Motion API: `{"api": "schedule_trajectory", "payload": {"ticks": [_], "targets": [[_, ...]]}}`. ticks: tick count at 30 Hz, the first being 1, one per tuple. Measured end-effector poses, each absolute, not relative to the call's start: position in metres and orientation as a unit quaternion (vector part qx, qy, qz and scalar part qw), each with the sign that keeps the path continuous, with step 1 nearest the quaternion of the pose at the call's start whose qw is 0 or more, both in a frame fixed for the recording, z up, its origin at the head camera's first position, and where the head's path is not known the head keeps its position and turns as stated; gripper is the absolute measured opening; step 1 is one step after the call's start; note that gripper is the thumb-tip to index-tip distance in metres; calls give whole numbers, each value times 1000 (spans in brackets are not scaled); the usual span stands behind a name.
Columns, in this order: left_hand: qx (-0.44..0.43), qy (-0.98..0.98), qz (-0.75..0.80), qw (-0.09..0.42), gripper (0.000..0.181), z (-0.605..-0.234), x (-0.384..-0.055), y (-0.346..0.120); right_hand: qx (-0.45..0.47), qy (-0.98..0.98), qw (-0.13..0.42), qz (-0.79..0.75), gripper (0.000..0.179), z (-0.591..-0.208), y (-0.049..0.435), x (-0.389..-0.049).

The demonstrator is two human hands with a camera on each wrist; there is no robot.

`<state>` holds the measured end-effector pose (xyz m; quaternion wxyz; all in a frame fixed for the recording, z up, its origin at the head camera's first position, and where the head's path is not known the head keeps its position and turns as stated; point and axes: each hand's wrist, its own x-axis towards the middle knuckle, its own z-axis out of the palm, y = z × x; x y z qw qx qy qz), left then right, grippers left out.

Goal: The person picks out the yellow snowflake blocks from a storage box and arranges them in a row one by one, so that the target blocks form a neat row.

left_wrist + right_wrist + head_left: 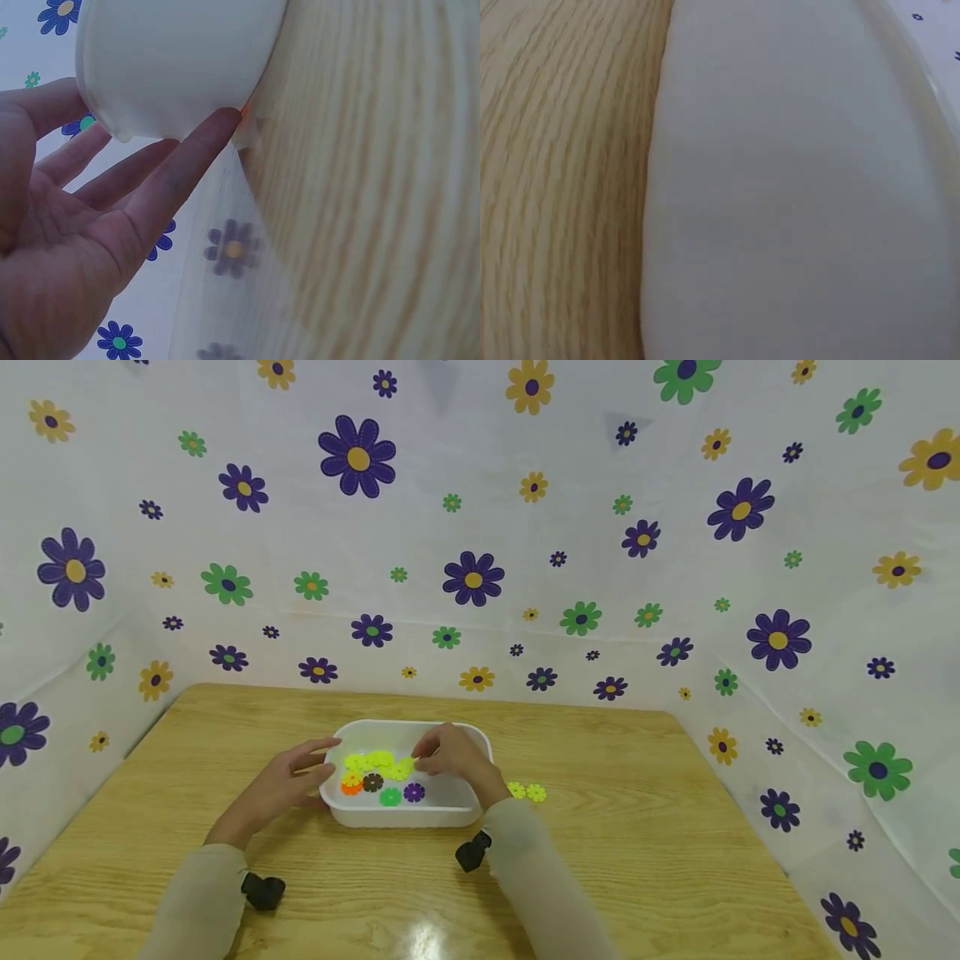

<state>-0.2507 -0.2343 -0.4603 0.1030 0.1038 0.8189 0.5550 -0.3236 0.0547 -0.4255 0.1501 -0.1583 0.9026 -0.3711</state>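
Observation:
A white plastic tub (pixel 405 817) holds several notched plastic discs: a cluster of yellow ones (pixel 367 762), an orange one (pixel 351 788), a brown one (pixel 372 782), a green one (pixel 390 797) and a purple one (pixel 414 792). My right hand (pixel 456 753) reaches into the tub and pinches a yellow disc (pixel 406 765) between thumb and fingertips. At the tub's left end, my left hand (pixel 279 783) rests its spread, loosely bent fingers against the outer wall. In the right wrist view the tub's side (pixel 795 180) fills most of the picture and hides the right hand.
Two yellow discs (pixel 536 793) lie on the wooden table (pixel 637 860) just right of the tub. White cloth (pixel 420 535) printed with flowers hangs behind the table and on both sides. Each wrist carries a small black camera (pixel 262 891).

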Motion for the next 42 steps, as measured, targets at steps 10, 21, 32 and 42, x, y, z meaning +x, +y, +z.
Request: {"api": "schedule_trajectory", "payload": {"ticks": [10,21,32,42], "targets": [[99,815,560,111,64,-461,-252,-234,-153,919,137,-335,10,-439,35,-325],[99,817,557,112,66,-462,-253,-234,-154,930,129,-309,17,-443,26,-325],[99,815,560,112,66,-461,-253,-234,-154,936,129,-288,17,-444,24,-326],[93,818,556,115,65,-461,-252,-234,-151,938,129,-284,21,-443,24,-325]]}}
